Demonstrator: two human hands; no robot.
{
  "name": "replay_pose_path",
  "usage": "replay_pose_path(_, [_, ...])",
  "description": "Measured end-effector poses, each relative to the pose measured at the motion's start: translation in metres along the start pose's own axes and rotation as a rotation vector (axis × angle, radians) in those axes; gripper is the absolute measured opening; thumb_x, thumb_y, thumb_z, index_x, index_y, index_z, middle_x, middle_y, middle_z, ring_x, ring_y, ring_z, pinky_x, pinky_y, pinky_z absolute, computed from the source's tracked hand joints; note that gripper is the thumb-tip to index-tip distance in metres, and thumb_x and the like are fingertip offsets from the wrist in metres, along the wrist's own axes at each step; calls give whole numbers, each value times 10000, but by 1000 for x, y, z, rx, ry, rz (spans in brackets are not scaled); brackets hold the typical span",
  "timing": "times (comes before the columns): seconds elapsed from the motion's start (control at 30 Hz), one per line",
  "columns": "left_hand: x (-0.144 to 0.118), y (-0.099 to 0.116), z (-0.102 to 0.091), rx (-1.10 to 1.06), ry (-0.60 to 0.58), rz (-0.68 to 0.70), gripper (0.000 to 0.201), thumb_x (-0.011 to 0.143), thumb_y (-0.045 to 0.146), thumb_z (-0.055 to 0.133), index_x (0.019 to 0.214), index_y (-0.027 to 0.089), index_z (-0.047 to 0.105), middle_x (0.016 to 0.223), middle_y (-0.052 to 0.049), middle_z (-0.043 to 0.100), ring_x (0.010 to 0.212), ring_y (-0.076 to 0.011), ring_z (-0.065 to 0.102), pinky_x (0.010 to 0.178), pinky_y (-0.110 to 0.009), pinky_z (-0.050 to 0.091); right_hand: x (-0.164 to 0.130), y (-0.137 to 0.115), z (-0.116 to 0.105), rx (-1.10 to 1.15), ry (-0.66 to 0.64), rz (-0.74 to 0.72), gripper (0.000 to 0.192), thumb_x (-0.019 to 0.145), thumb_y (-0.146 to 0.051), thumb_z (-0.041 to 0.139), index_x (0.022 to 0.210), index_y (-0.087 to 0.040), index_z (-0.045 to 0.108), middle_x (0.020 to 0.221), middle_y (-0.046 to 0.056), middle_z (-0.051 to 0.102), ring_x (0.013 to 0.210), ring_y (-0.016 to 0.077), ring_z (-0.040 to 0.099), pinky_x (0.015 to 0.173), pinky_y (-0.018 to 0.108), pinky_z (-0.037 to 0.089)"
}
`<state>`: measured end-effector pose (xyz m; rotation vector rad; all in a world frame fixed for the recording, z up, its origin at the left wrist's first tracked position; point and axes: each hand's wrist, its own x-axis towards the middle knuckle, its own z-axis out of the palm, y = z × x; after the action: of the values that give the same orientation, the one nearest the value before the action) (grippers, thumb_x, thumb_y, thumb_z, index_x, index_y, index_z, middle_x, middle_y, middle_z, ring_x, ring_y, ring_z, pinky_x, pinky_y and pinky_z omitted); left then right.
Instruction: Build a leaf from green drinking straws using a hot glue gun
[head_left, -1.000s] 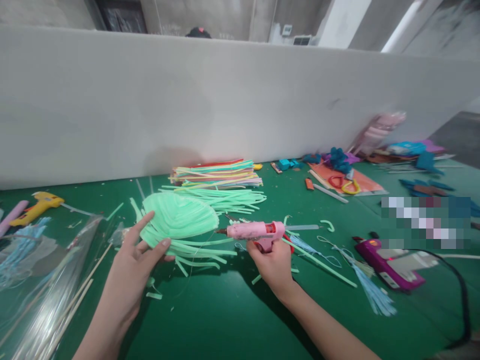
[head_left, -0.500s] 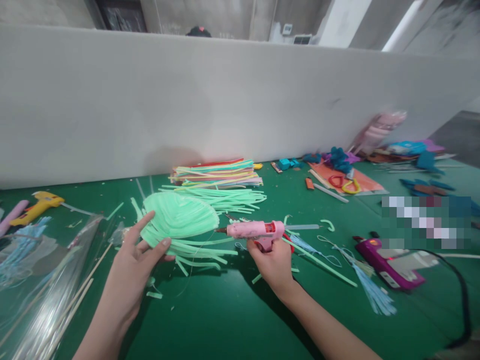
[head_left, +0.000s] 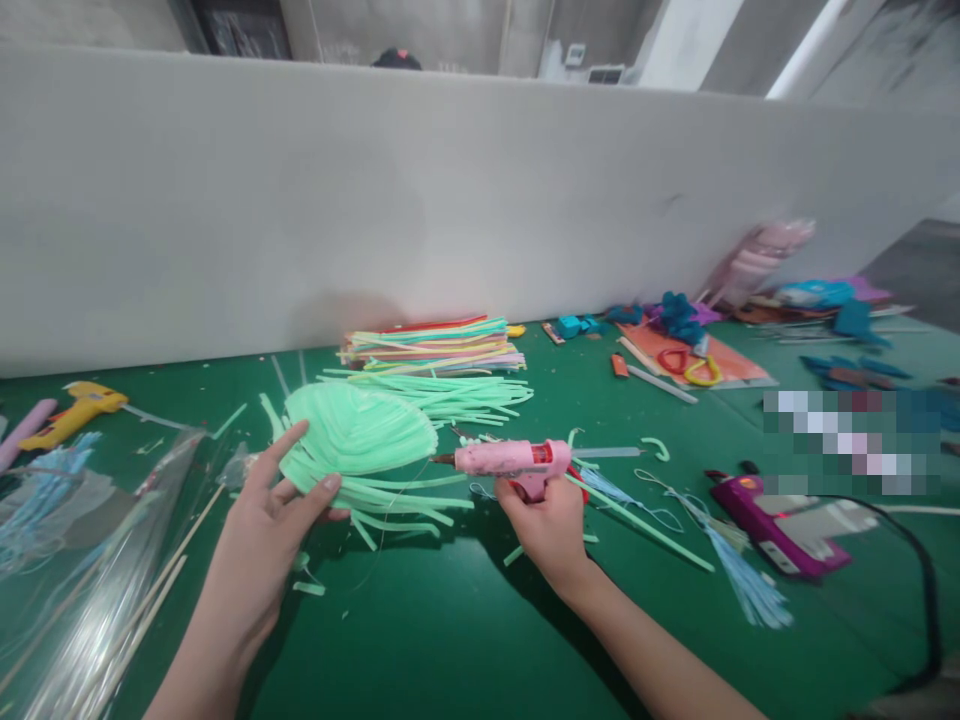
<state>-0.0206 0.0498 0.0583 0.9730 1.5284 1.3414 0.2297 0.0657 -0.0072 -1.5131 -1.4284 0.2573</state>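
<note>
A mint-green leaf shape [head_left: 364, 425], built from pipe cleaners laid side by side, is pinched at its lower left by my left hand [head_left: 274, 510]. The thumb lies along its lower edge and the forefinger reaches up its left side. My right hand [head_left: 547, 530] is wrapped round the handle of a pink glue gun [head_left: 510, 458]. A clear glue stick [head_left: 606, 453] juts from the gun's back. Its nozzle points left at the leaf's right tip, close to it; I cannot tell whether they touch. Loose green pipe cleaners [head_left: 409, 500] lie under the leaf.
Bundled pipe cleaners [head_left: 435, 345] lie by the grey partition [head_left: 480, 200]. A yellow glue gun [head_left: 79, 412] and clear plastic sleeves [head_left: 112, 580] are at left. Scissors [head_left: 701, 370], a purple glue gun [head_left: 776, 530] with a black cord and a blue tassel [head_left: 742, 575] lie right.
Hardly anything differs. Both hands, the leaf and the pink glue gun stay almost where they were, with only a tiny shift in view.
</note>
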Motion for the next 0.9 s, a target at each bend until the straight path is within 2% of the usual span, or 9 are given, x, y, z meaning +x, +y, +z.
replay_pose_path(0.1, [-1,1,1,-25,8,4,867,608,426,854,1397,353,501,854,38,680,620,-109,636,663,-235,588,0,0,0,-3,-3,-2,376,709,-295,569,464,-230,292,413,-64,334,407,85,319,412,230,254])
replay_pose_path(0.23, [-3,2,2,-21,20,19,889,595,437,855,1403,328,500,878,33,681,631,-117,629,667,-253,605,1,1,0,-4,-8,-2,369,715,-293,565,465,-226,301,416,-61,346,411,86,326,419,228,262])
replay_pose_path(0.47, [-3,3,2,-43,8,-1,890,594,416,864,1403,341,500,829,35,682,629,-112,622,658,-233,600,0,1,1,-16,-1,19,371,712,-322,569,469,-226,306,419,-57,353,413,92,338,423,232,265])
replay_pose_path(0.63, [-3,5,3,-56,15,-1,927,574,412,875,1414,301,497,825,27,681,628,-130,628,640,-258,604,0,2,0,-17,0,36,377,718,-316,573,462,-226,313,419,-56,368,412,91,341,417,229,268])
replay_pose_path(0.9, [-3,5,2,-61,13,-11,929,563,405,882,1406,324,501,792,37,690,617,-118,630,637,-232,594,-1,5,2,-29,63,14,327,703,-339,603,490,-220,385,420,-57,407,400,98,380,421,228,319])
